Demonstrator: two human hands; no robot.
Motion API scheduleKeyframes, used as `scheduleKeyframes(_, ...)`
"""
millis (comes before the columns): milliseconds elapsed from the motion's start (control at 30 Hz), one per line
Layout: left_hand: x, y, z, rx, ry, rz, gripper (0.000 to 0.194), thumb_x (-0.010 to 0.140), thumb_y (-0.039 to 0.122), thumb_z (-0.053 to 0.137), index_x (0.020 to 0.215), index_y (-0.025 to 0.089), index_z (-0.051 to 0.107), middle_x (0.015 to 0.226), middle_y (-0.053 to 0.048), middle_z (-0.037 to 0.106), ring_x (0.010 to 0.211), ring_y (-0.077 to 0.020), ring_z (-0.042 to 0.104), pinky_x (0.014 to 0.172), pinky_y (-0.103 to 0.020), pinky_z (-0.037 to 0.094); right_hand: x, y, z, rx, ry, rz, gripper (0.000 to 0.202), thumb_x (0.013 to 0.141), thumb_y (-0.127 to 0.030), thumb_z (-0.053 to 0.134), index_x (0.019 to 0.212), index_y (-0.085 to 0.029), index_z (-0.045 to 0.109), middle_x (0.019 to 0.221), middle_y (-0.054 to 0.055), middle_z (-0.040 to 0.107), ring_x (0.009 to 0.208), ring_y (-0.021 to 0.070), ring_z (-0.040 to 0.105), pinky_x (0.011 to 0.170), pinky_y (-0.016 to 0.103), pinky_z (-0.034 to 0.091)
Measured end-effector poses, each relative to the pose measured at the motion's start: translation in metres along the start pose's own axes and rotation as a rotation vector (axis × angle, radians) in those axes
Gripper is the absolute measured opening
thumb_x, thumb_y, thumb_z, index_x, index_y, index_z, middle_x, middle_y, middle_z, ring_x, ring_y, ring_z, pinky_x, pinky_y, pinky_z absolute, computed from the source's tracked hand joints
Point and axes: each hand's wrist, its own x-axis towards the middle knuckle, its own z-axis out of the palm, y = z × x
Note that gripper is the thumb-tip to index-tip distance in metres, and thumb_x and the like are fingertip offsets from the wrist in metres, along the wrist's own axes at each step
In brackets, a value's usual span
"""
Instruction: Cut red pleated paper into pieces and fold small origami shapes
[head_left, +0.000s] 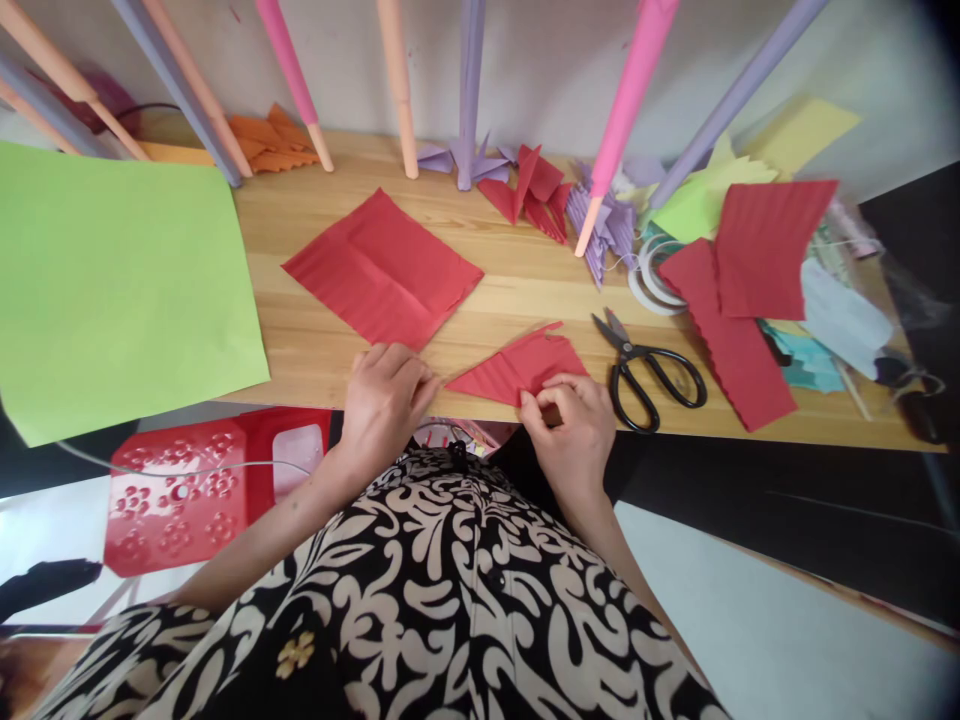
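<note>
A folded red paper triangle (510, 367) lies at the front edge of the wooden table (281, 340). My right hand (574, 430) pinches its front edge, thumb and index finger together. To the left of the triangle, my left hand (386, 405) rests at the table edge with its fingers curled together; what they hold, if anything, is hidden. Just beyond it lies a flat red paper square (390, 265) with crease lines. Black-handled scissors (637, 365), blades parted, lie to the right of my right hand.
A large green sheet (127, 290) covers the left side. Red paper pieces (772, 250) and white tape rolls (656, 275) lie at right. Folded purple and red papers (536, 190) sit along the back, beneath several leaning coloured paper tubes (626, 100). A red plastic stool (176, 495) stands below, left.
</note>
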Motion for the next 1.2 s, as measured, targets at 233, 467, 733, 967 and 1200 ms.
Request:
scheduleKeyframes(233, -0.008, 0.021, -0.009, -0.333, -0.098, 0.439, 0.018, 0.095, 0.019, 0.062, 0.112, 0.015, 0.066, 0.114, -0.010, 0.074, 0.111, -0.0204, 0.068, 0.099, -0.037, 0.055, 0.000, 0.001, 0.000, 0.002, -0.005, -0.004, 0.028, 0.089, -0.026, 0.069, 0.066, -0.023, 0.053, 0.080, 0.003, 0.063, 0.079, 0.0204, 0.058, 0.080, 0.038, 0.043)
scheduleKeyframes(467, -0.006, 0.044, 0.022, -0.034, -0.481, 0.449, 0.066, 0.097, 0.042, 0.057, 0.151, 0.007, 0.042, 0.158, -0.020, 0.040, 0.151, -0.0283, 0.033, 0.126, -0.044, 0.028, 0.000, -0.001, -0.002, 0.018, -0.017, -0.016, 0.023, 0.087, -0.019, 0.066, 0.068, -0.024, 0.055, 0.083, 0.004, 0.065, 0.081, 0.0217, 0.056, 0.079, 0.038, 0.044)
scheduleKeyframes(733, -0.009, 0.047, 0.029, 0.130, -0.475, 0.443, 0.066, 0.098, 0.042, 0.055, 0.148, 0.002, 0.044, 0.159, -0.021, 0.038, 0.151, -0.0314, 0.033, 0.125, -0.044, 0.026, -0.001, 0.000, 0.000, -0.006, 0.008, -0.020, 0.025, 0.087, -0.021, 0.069, 0.068, -0.023, 0.053, 0.081, 0.004, 0.065, 0.081, 0.0214, 0.057, 0.080, 0.038, 0.044)
scheduleKeyframes(967, -0.010, 0.048, 0.032, 0.156, -0.479, 0.430, 0.065, 0.098, 0.043, 0.053, 0.150, 0.004, 0.044, 0.160, -0.019, 0.037, 0.152, -0.0301, 0.032, 0.125, -0.045, 0.026, -0.002, 0.000, 0.001, -0.008, 0.024, -0.031, 0.025, 0.088, -0.022, 0.069, 0.068, -0.023, 0.053, 0.082, 0.004, 0.065, 0.082, 0.0215, 0.059, 0.081, 0.038, 0.045)
scheduleKeyframes(1200, -0.011, 0.045, 0.032, 0.133, -0.443, 0.444, 0.060, 0.099, 0.038, 0.052, 0.147, 0.004, 0.048, 0.159, -0.020, 0.038, 0.150, -0.0301, 0.035, 0.124, -0.045, 0.029, -0.003, 0.009, -0.010, 0.001, -0.024, -0.048, 0.021, 0.092, -0.024, 0.066, 0.073, -0.022, 0.059, 0.090, 0.006, 0.068, 0.089, 0.0219, 0.062, 0.083, 0.039, 0.049)
